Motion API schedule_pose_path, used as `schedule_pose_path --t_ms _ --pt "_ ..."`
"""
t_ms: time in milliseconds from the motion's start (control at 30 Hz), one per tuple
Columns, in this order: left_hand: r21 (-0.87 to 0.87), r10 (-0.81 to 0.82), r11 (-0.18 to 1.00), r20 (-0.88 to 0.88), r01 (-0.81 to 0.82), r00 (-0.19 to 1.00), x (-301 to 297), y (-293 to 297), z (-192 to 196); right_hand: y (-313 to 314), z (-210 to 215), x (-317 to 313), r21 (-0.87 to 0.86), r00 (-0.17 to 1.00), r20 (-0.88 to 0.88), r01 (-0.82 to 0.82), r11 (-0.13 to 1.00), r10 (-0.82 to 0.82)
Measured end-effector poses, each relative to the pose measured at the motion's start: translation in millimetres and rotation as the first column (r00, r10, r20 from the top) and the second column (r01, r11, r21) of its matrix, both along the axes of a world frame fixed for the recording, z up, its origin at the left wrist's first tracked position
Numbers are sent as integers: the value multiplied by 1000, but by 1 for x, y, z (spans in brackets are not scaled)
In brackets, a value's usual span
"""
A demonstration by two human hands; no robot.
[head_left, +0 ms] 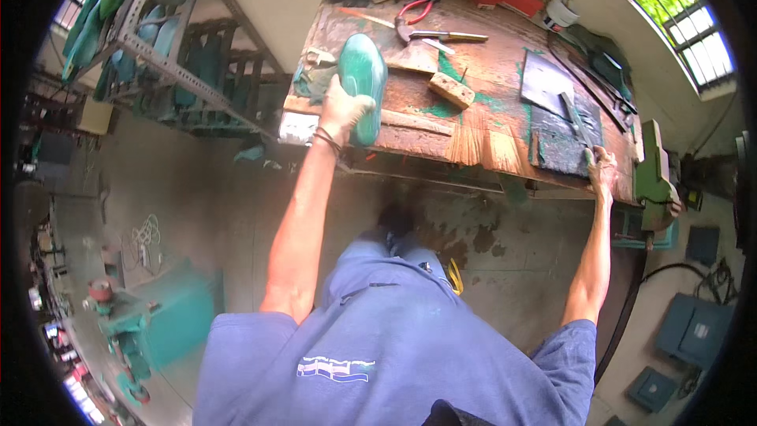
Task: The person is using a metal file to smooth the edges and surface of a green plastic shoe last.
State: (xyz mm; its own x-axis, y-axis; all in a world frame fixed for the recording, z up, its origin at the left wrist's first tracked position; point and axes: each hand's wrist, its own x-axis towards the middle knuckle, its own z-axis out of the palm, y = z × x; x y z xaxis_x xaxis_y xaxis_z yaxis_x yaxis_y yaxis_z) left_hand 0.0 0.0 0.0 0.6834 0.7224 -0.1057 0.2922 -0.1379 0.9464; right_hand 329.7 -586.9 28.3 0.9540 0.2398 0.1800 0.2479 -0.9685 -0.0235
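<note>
The left hand grips the green shoe-shaped form at the near left edge of the surface, its long axis running away from the person, while the right hand closes on a thin blade-like tool far right.

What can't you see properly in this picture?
- Head view: the near end of the green shoe-shaped form is hidden by the left hand holding it.
- Head view: the right hand rests by a long thin tool at the workbench edge; whether it grips the tool is too small to tell.
- Head view: the small bits at the bench's far edge are too small to name.
</note>
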Motion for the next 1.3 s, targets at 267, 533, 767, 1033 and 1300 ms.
schedule_pose_path --t_ms 267,533,767,1033,1300 --pt "-436 280 896 415 -80 866 -159 -58 180 -35 -25 52 -120 952 27 -298 947 303" --pt "-657 287 753 385 42 877 -281 -96 151 -49 -13 47 -211 991 -74 -124 970 110" --pt "-461 114 883 40 -83 993 -217 -70 56 185 -5 -263 790 866 -121 -213 575 486" --pt "-568 -284 730 256 381 924 -239 4 22 322 -59 -380 684 886 -45 -310 660 462" --pt "-767 -266 469 349 437 898 -237 9 8 341 -26 -384 760 883 -209 -124 638 421"
